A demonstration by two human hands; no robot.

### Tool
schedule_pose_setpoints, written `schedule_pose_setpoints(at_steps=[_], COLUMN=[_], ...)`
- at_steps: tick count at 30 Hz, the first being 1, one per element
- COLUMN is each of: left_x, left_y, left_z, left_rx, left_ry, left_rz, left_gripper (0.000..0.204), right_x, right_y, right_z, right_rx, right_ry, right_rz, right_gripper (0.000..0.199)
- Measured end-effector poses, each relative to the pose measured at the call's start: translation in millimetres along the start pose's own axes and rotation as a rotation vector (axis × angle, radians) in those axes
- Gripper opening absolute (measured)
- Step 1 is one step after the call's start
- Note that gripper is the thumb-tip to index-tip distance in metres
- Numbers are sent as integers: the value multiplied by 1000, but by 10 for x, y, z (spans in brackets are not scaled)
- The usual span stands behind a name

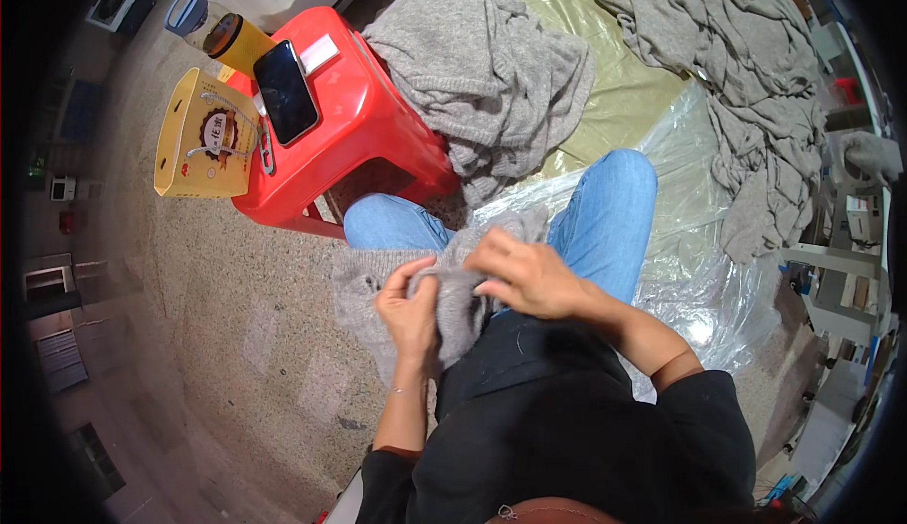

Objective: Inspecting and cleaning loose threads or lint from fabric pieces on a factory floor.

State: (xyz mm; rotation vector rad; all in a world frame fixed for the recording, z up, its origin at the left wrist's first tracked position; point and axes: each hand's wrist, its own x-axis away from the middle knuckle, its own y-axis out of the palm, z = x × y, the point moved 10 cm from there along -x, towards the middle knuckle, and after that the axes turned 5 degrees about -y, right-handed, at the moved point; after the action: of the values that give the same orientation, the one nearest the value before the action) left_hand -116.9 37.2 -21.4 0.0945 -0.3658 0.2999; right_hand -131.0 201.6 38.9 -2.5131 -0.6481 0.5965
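Draping over the lap, a grey knit piece (458,314) is being worked on between the two hands. Its fabric appears pinched by the curled fingers and thumb of the left hand (411,311); the right hand (527,274) is held partly open just above the cloth, its fingers blurred, so whether anything is gripped by it cannot be told. Small dark marks are seen left of the left hand, too small to be identified. Work on this piece is judged to be unfinished. Ahead of the hands, a grey knit heap (482,66) is set beside the red stool (378,141), and farther right a larger grey knit pile (704,28) is spread over plastic sheeting (614,127). Which of these is finished and which is left cannot be told.
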Motion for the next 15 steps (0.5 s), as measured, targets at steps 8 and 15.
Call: schedule_pose_setpoints(at_steps=[8, 15], left_x=[-122, 62], left_y=[-545, -226], left_z=[-76, -31], left_rx=[4, 477], left_ry=[-132, -330], left_rz=[-16, -170], left_gripper=[15, 19], right_x=[442, 560], right_y=[-356, -592], right_z=[919, 907], right_rx=[165, 28], right_ry=[260, 293], right_rz=[89, 461], right_gripper=[17, 18])
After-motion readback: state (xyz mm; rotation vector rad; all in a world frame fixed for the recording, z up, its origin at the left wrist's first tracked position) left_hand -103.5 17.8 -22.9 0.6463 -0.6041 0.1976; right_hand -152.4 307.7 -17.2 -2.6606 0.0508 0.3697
